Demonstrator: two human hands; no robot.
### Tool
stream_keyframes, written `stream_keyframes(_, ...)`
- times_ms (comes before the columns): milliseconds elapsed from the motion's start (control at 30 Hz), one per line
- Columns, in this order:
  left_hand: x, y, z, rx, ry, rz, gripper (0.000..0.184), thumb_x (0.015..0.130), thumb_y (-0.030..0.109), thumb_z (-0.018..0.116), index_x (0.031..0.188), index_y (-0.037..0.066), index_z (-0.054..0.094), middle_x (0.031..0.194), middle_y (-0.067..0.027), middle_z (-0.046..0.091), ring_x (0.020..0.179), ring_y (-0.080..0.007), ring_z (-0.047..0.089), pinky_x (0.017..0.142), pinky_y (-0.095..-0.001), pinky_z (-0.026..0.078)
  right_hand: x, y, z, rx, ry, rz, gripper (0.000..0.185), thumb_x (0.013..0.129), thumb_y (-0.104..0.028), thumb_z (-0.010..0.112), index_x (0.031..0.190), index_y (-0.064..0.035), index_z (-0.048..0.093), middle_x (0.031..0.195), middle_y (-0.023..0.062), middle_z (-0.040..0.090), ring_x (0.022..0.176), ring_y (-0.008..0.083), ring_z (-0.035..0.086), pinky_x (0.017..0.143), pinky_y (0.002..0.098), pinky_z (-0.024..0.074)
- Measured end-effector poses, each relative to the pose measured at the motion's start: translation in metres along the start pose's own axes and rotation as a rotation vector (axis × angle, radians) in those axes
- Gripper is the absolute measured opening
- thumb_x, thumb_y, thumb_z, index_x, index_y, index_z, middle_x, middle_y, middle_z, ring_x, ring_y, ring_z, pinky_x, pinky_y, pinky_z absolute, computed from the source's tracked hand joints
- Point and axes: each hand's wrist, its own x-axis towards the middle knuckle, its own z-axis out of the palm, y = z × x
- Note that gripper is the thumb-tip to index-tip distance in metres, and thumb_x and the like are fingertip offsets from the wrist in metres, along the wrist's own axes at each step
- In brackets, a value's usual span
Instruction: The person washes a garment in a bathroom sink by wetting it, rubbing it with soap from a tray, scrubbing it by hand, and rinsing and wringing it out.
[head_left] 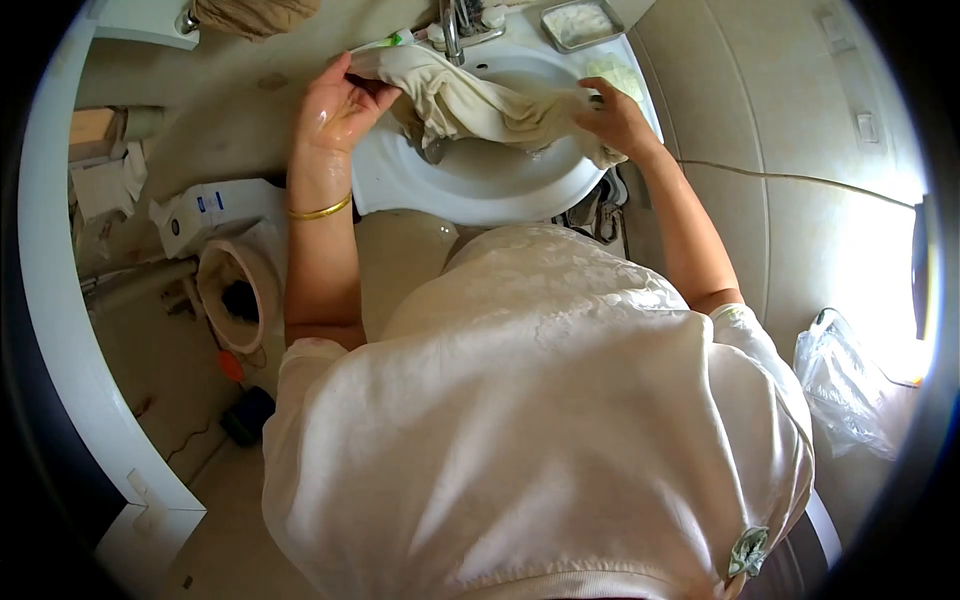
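A wet cream-coloured cloth [470,105] is stretched between my two hands over the white sink [400,185]. My left hand [343,108], wet and palm up, pinches its left end near the sink's back left rim. At the right side of the basin my right hand [612,118] grips the other end, and part of the cloth hangs below the fingers. Water shows in the basin under the cloth. Behind the cloth stands the metal faucet [452,35]. A gold bangle [320,210] circles my left wrist.
A metal soap dish [582,24] sits on the sink's back right corner. To the left are a pink bin [238,290] and a white box [215,215]. A clear plastic bag [845,385] hangs at the right, and a cable [800,177] runs along the wall.
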Motion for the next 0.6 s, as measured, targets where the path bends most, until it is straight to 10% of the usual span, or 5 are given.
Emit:
stream_keyframes(400,0.009,-0.029,0.027,-0.189,-0.143,-0.095,0.033,0.09,0.016,0.044,0.113,-0.005,0.036,0.118,-0.0147,0.039,0.116,-0.0319,0.037,0.099,-0.0514,0.03,0.025,-0.085,0.059,0.372,-0.152,-0.137,0.032,0.078,-0.029,0.061,0.094,-0.0017,0.061,0.075,0.0103,0.062,0.066,0.0149,0.057,0.063,0.0294,0.0449)
stream_keyframes(600,0.044,-0.026,-0.018,0.314,-0.008,0.203,0.027,0.084,0.018,0.055,0.105,0.002,0.049,0.114,-0.0078,0.046,0.113,-0.0253,0.038,0.093,-0.0427,0.035,0.031,-0.064,0.003,0.787,-0.402,-0.039,0.016,0.083,-0.017,0.057,0.089,-0.0031,0.062,0.077,0.0007,0.062,0.068,0.0065,0.056,0.062,0.0215,0.0455)
